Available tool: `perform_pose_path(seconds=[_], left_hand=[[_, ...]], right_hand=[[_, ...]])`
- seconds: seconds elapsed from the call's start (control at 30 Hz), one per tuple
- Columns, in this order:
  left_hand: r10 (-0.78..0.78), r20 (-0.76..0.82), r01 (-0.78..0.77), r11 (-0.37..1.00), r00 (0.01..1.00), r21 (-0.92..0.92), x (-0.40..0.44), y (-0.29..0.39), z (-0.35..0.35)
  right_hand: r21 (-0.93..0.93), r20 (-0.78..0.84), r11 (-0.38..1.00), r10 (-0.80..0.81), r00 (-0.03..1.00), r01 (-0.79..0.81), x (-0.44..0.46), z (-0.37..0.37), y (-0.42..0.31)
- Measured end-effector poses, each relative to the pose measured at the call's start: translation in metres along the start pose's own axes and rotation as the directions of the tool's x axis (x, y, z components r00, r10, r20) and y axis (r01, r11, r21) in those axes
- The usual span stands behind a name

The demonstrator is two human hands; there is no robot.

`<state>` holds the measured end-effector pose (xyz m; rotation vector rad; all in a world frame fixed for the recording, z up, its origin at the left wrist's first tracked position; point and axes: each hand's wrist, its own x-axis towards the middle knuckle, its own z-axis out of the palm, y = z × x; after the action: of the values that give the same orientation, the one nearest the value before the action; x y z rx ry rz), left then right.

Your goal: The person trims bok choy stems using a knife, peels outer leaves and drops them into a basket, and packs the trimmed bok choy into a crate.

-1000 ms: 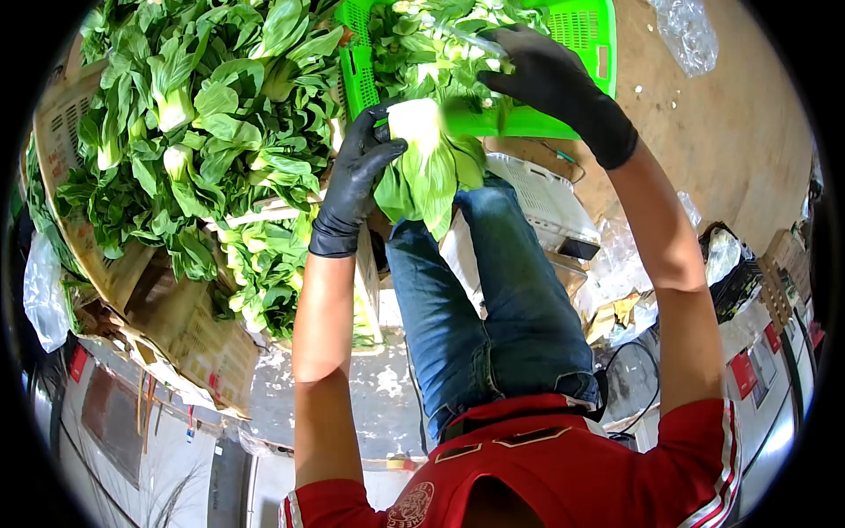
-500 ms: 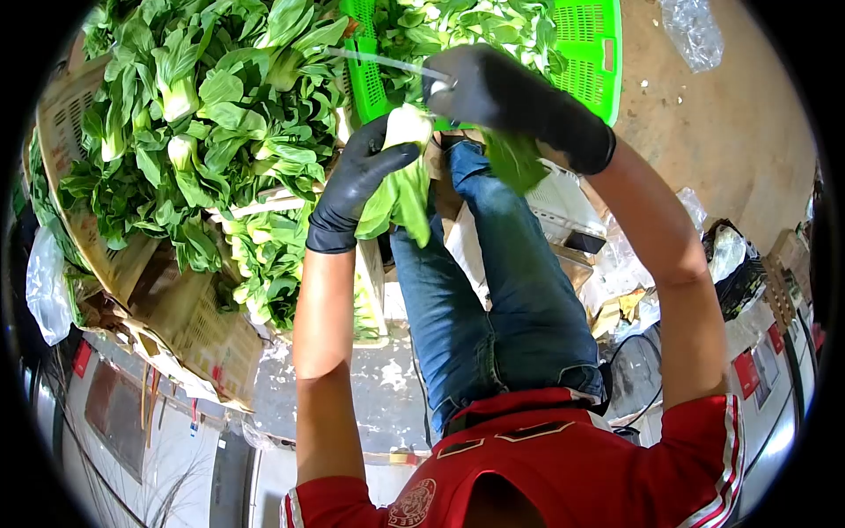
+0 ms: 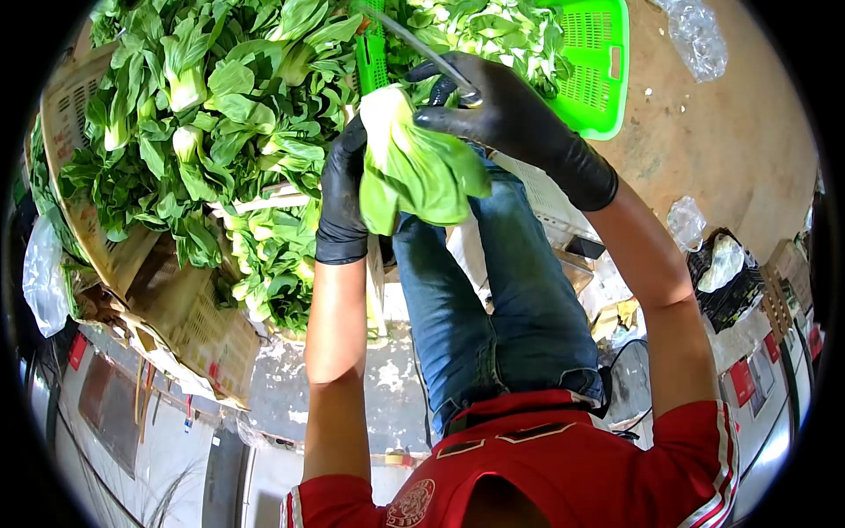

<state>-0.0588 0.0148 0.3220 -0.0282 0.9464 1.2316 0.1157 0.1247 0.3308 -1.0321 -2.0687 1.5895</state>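
A head of bok choy, pale base up and leaves hanging down, is held in my black-gloved left hand above my knees. The fingers of that hand are partly hidden behind the stalks. My right hand, also gloved in black, is closed around a knife, whose thin blade points to the upper left. Its thumb and fingertips are close beside the bok choy's base. Whether they touch it is hard to tell.
Bok choy heads are heaped in a crate at the left. A green basket with greens stands at the top. Clear plastic bags lie on the floor at the right.
The right hand went left with a loose leaf, now out of view, then came beside the base. The held bok choy has turned, its leaves now spread towards the right.
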Motion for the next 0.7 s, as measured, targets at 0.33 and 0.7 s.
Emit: perform_pose_path(seconds=[0.33,0.7], left_hand=[[0.035,0.125,-0.118,0.640,0.992,0.759,0.001,0.018,0.010],[0.079,0.218,-0.219,0.622,0.973,0.752,0.001,0.017,0.005]], right_hand=[[-0.336,0.181,0.938,-0.020,0.983,0.081,0.014,0.008,-0.016],[-0.726,-0.091,0.687,-0.122,0.988,0.018,0.008,-0.053,0.049]])
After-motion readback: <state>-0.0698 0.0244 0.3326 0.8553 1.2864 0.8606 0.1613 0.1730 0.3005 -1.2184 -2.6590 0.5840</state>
